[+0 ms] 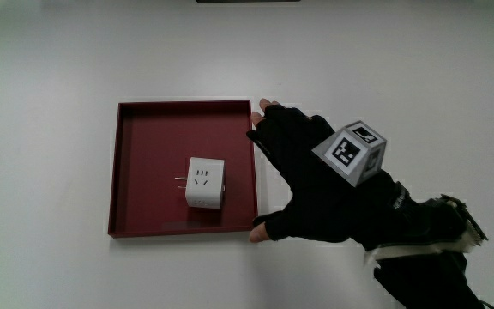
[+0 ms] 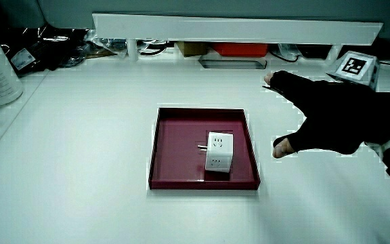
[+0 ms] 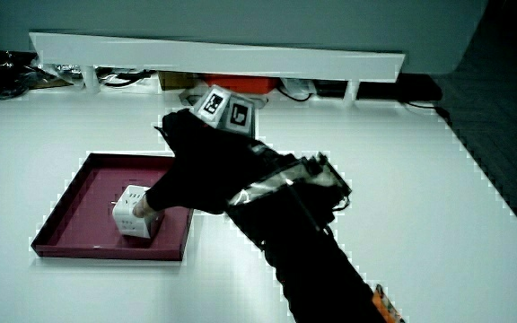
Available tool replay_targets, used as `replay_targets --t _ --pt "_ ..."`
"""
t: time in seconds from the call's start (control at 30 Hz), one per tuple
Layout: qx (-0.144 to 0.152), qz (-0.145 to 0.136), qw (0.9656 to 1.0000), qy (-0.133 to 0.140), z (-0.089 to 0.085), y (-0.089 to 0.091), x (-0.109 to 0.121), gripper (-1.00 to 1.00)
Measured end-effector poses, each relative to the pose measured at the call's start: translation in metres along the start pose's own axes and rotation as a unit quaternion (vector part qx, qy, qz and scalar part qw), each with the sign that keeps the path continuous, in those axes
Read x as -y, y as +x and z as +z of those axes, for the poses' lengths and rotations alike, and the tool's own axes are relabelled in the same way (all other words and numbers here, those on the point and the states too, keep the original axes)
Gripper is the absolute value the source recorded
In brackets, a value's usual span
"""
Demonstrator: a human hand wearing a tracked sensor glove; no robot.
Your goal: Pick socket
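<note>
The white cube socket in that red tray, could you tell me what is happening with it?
A black-gloved hand hovers beside the shallow dark red square tray, fingers spread and holding nothing. The white cube-shaped socket sits inside the tray, metal prongs sticking out sideways. The hand has not gripped it yet.

Only the tray's (image 1: 183, 233) low rim stands between the hand (image 1: 303, 176) and the socket (image 1: 205, 182); open counter (image 1: 50, 103) all round.

Pretty bright, even light from overhead. The white desk (image 1: 58, 51) looks a bit washed out, shadows are soft, and the black-gloved hand (image 1: 311, 184) shows almost no surface detail.
</note>
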Motion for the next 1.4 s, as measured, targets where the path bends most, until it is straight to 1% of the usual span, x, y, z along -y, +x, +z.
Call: replay_targets --t 0.03,0.07,0.1,0.23,0.3,0.37,0.7,0.73,0.77,0.8,0.87,0.97,1.0,1.1,1.17,1.2,1.27,1.3,1.33,1.4 --pt "0.006 -0.008 0.9999 -0.003 -0.002 0.003 -0.004 0.0" --pt "0.001 -0.005 1.0 -0.003 -0.002 0.002 -0.007 0.0" --pt "0.001 -0.009 0.9999 -0.005 -0.003 0.002 -0.011 0.0" --pt "-0.012 -0.001 0.9998 -0.014 -0.01 0.002 -0.025 0.0" --pt "-0.006 -0.011 0.9996 -0.024 -0.016 0.003 -0.034 0.0" --pt "-0.008 -0.005 0.9997 -0.024 -0.022 0.004 -0.042 0.0" --pt "-0.009 -0.037 0.9979 -0.052 -0.05 0.014 -0.075 0.0" --pt "-0.007 -0.042 0.9979 -0.049 -0.052 0.015 -0.077 0.0" --pt "-0.004 -0.044 0.9976 -0.053 -0.055 0.017 -0.08 0.0" --pt "-0.011 -0.045 0.9972 -0.059 -0.058 0.019 -0.083 0.0" --pt "-0.01 -0.053 0.9965 -0.064 -0.064 0.023 -0.09 0.0" --pt "-0.017 -0.06 0.9957 -0.068 -0.072 0.024 -0.098 0.0" --pt "-0.016 -0.063 0.995 -0.076 -0.077 0.028 -0.102 0.0" --pt "-0.019 -0.079 0.9934 -0.081 -0.086 0.033 -0.108 0.0" --pt "-0.02 -0.079 0.9933 -0.082 -0.088 0.033 -0.11 0.0" --pt "-0.025 -0.074 0.9934 -0.084 -0.09 0.034 -0.111 0.0" --pt "-0.019 -0.078 0.993 -0.087 -0.092 0.035 -0.113 0.0" --pt "-0.02 -0.085 0.9926 -0.085 -0.095 0.037 -0.114 0.0" --pt "-0.025 -0.078 0.9929 -0.086 -0.095 0.037 -0.114 0.0" --pt "-0.026 -0.08 0.9929 -0.085 -0.097 0.039 -0.115 0.0"
